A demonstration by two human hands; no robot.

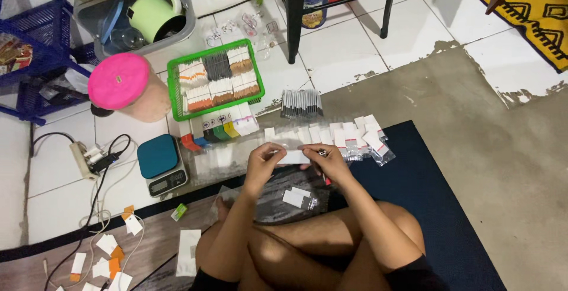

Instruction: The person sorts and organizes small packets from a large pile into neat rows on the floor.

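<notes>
I sit cross-legged on the floor. My left hand (264,155) and my right hand (327,158) together hold a small white packet (294,157) at its two ends, just above my knees. Below the hands lies a clear plastic sheet with small white packets (297,197) on it. Beyond the hands, a row of small filled clear bags (349,138) lies on the floor. A bundle of dark thin sticks (301,103) rests farther out.
A green basket (177,66) with bundled labels stands at the left, beside a pink-lidded tub (120,81). A teal digital scale (161,164), a power strip (86,158) with cables and scattered paper tabs (106,249) lie at the left. Black chair legs (292,25) stand ahead.
</notes>
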